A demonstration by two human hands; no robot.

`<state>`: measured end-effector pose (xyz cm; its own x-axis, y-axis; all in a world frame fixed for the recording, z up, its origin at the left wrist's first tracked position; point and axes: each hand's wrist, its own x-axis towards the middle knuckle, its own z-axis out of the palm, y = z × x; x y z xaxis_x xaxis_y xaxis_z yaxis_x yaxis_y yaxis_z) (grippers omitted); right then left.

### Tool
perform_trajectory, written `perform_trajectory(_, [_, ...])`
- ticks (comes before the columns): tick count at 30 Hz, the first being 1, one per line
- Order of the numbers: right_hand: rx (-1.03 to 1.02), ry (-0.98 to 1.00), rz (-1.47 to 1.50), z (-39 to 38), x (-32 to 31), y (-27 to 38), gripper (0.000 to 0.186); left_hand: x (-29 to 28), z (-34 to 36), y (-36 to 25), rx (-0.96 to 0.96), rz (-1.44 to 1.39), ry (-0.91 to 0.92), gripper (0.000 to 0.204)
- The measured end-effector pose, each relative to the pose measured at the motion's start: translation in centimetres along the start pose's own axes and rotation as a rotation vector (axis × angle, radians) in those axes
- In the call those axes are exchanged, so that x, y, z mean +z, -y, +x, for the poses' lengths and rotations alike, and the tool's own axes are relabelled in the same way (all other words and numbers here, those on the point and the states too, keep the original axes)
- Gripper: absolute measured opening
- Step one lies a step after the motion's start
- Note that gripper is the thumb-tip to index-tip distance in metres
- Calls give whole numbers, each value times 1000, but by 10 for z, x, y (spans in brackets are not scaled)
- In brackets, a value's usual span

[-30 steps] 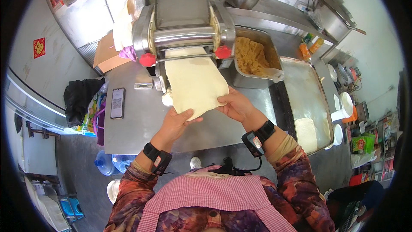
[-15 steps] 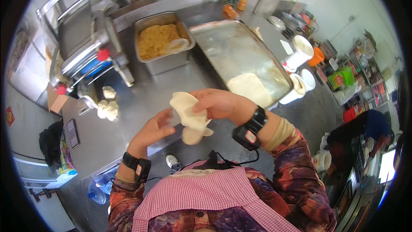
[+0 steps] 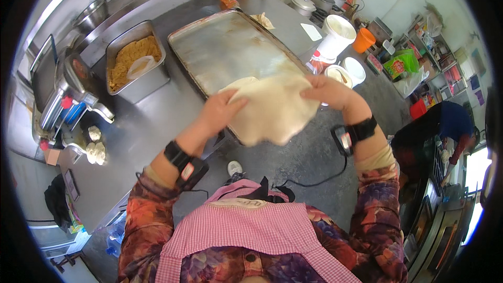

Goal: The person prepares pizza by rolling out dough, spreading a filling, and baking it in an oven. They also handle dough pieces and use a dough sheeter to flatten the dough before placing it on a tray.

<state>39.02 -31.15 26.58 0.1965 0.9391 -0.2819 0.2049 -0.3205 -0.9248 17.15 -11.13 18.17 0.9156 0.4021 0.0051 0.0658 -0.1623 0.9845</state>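
Note:
A thin, pale dough sheet [image 3: 275, 112] hangs spread between my two hands, its lower edge wavy and drooping. My left hand [image 3: 221, 109] pinches it at the upper left corner. At the upper right edge, my right hand [image 3: 329, 94] grips it between thumb and fingers. The sheet is over the near end of a large metal baking tray [image 3: 220, 47], hiding that end. A bit of another flat dough piece [image 3: 242, 82] shows on the tray behind it; most of that piece is covered.
Left of the tray stands a deep steel pan [image 3: 137, 89] of yellowish crumbly filling. A rolling machine [image 3: 68, 94] and dough lumps [image 3: 96, 152] are farther left. White tubs [image 3: 338, 34] stand beyond the tray's right side. Another person [image 3: 445, 126] bends at the far right.
The dough sheet was folded and bunched between my hands; now it is stretched wide. Both hands have moved apart and toward the tray, and the view has swung to the right.

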Motion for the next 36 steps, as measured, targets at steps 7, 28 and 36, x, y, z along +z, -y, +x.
perform_trajectory(7, [86, -388, -539, 68, -130, -62, 27, 47, 167, 30, 330, 284, -101, 29])
perform_trajectory(28, [-299, -324, -717, 146, -217, -162, 34, 111, 237, 78, 63, 590, -38, 23])
perform_trajectory(36, [-198, -255, -1151, 216, -207, -184, 13, 135, 285, 90, -230, 813, -256, 27])
